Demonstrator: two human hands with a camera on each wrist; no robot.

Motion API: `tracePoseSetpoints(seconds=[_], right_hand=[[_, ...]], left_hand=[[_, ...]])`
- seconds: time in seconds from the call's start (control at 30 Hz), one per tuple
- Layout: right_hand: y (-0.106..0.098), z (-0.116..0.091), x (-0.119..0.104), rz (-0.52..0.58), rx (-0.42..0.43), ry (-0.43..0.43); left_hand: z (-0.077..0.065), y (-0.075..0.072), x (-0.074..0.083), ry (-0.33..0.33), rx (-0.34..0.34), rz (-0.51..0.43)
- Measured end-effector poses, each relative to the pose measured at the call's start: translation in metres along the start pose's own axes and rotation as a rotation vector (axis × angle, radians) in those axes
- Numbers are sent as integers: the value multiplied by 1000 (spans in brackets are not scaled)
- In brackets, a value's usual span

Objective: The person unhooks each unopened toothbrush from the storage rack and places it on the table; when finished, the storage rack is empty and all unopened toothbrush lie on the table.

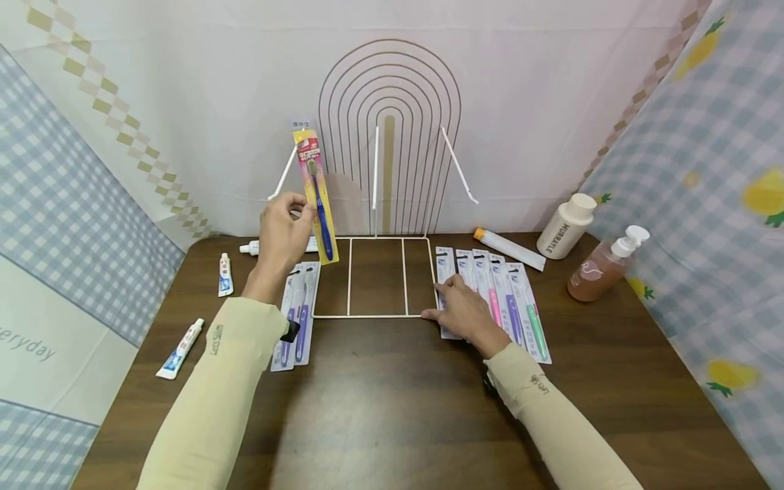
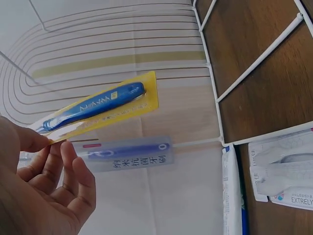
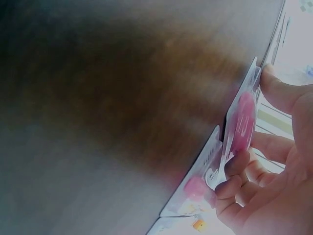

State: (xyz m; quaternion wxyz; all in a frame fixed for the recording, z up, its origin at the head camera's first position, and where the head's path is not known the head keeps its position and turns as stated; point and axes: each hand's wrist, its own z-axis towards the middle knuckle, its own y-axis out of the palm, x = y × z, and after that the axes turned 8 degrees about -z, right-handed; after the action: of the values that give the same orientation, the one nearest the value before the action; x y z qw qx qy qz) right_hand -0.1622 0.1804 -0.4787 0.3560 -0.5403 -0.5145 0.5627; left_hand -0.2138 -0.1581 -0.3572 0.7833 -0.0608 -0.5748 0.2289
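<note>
My left hand [image 1: 285, 221] pinches a yellow carded toothbrush [image 1: 331, 252] with a blue handle between thumb and fingers. It stands upright at the left prong [image 1: 278, 187] of a white wire rack [image 1: 376, 316]. Just behind it, in the left wrist view, hangs another packaged toothbrush [image 2: 142, 155] with a purple handle. My right hand [image 1: 462, 309] rests at the rack's front right corner, over the nearest pack of a row. In the right wrist view its bent fingers touch a packaged toothbrush [image 3: 244, 122] with a pink handle, the thumb against the edge beyond.
Two purple-handled toothbrush packs [image 1: 301, 316] lie left of the rack; several packs [image 1: 517, 313] lie to its right. Small toothpaste tubes [image 1: 180, 350] lie at far left. Behind the right row are an orange-capped tube [image 1: 511, 248], a white bottle [image 1: 565, 228] and a pump bottle [image 1: 597, 272].
</note>
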Motion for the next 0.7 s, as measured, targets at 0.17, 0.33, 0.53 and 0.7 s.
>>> tracePoseSetpoints(seconds=[0.17, 0.33, 0.53, 0.7], right_hand=[[2, -1, -1, 2, -2, -1], [2, -1, -1, -1, 0, 4], [1, -1, 0, -8, 3, 2], [0, -1, -1, -8, 6, 3]], left_hand=[[-7, 1, 1, 4, -9, -10], [-18, -1, -7, -23, -26, -16], [-33, -1, -26, -70, -29, -28], [-48, -2, -41, -85, -26, -9]])
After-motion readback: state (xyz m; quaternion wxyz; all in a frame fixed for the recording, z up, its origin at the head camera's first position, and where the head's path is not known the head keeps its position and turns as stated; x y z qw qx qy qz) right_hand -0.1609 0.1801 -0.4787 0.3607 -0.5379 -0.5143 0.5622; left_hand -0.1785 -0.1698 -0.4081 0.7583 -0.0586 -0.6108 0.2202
